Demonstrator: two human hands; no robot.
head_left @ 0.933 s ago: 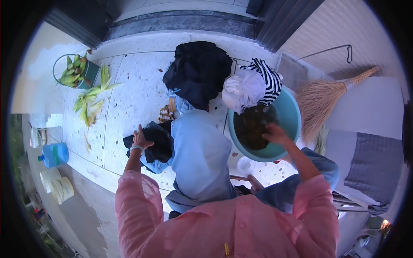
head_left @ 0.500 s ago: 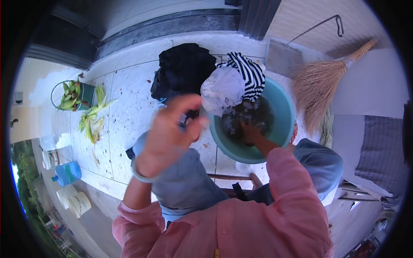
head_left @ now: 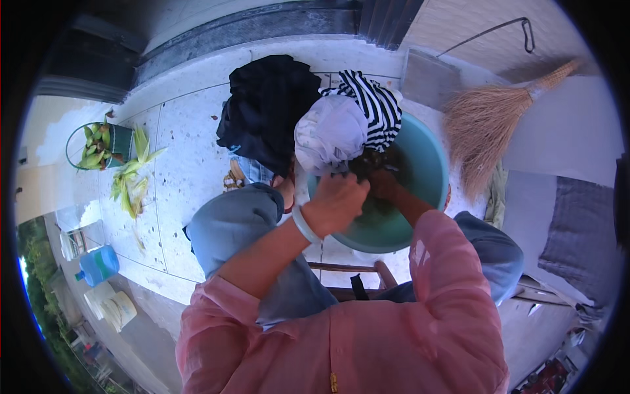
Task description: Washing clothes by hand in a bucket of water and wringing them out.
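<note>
A teal basin (head_left: 420, 197) sits on the pale speckled floor (head_left: 190, 177) between the person's knees, holding dark wet cloth (head_left: 380, 167) in its middle. Both hands meet over the near rim. The left hand (head_left: 338, 200), a pale bangle (head_left: 303, 224) on its wrist, is curled into a fist at the basin's edge, touching the cloth; whether it actually grips the fabric cannot be told. The right hand (head_left: 386, 184) is down in the basin, pressed into the dark cloth, its fingers mostly hidden, so its grip cannot be told either.

A white garment (head_left: 328, 134) hangs over the basin's far-left rim, and a black-and-white striped garment (head_left: 377, 108) lies just behind it. A heap of black clothing (head_left: 269, 105) rests on the floor beside these. A straw broom (head_left: 492, 125) lies to the right of the basin. Well to the left stand a bucket of corn cobs (head_left: 98, 144), with loose green husks (head_left: 131, 180) next to it, and a blue water jug (head_left: 98, 264) nearer the person.
</note>
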